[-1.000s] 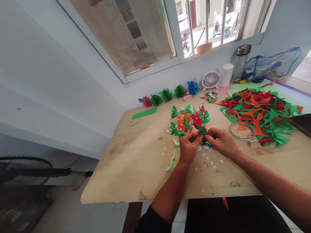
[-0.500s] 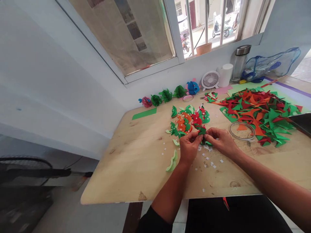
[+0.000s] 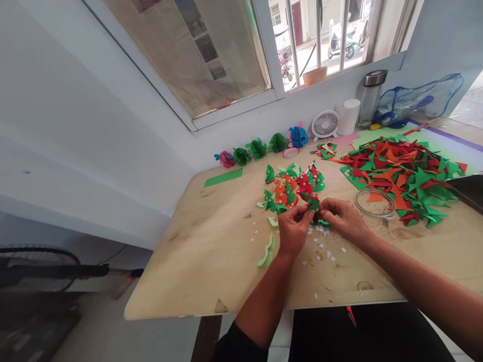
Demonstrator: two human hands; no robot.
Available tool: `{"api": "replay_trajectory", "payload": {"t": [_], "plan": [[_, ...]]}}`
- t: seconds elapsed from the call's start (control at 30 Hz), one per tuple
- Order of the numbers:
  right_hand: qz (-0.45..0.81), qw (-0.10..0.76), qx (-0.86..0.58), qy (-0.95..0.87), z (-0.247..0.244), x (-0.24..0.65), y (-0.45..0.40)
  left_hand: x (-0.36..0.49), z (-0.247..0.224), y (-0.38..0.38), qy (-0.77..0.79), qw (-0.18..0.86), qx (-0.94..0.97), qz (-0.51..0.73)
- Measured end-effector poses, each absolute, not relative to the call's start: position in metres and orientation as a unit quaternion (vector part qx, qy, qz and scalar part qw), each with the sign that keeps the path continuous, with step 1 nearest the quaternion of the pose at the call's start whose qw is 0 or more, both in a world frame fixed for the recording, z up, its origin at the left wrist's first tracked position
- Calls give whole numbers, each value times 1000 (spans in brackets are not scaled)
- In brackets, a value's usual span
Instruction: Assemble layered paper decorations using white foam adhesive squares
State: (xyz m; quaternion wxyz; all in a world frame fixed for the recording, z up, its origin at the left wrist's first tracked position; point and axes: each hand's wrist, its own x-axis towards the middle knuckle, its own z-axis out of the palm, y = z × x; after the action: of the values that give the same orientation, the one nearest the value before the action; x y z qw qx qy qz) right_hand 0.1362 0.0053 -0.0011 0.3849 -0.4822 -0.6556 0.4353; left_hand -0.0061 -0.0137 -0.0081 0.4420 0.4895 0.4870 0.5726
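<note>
Between the fingertips of my left hand (image 3: 293, 227) is a green paper piece (image 3: 312, 204), pinched at its lower edge. My right hand (image 3: 344, 216) has thumb and forefinger pressed together at the piece's right side; whatever lies in that pinch is too small to make out. Just beyond my fingers lie folded red paper pieces (image 3: 305, 184), orange ones (image 3: 281, 191) and green ones, dotted with small white squares. Loose white squares (image 3: 329, 255) are scattered on the wood below my hands. Pale green scalloped paper (image 3: 267, 251) lies left of my left wrist.
A big heap of red, orange and green paper scraps (image 3: 407, 176) covers the table's right side, with a tape roll (image 3: 375, 203) before it. Along the wall stand paper balls (image 3: 258, 148), a small fan (image 3: 325, 124), a white cylinder (image 3: 347, 116) and a glass bottle (image 3: 371, 100).
Both hands stay almost in place at the green paper piece, with the right fingers slightly shifted. The whole view has moved a little.
</note>
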Motion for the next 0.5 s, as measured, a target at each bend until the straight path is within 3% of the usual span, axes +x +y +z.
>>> {"api": "replay_trajectory", "payload": {"t": [0.5], "plan": [[491, 404, -466, -615, 2, 134, 6, -4, -6, -14, 484, 441, 487, 577]]}}
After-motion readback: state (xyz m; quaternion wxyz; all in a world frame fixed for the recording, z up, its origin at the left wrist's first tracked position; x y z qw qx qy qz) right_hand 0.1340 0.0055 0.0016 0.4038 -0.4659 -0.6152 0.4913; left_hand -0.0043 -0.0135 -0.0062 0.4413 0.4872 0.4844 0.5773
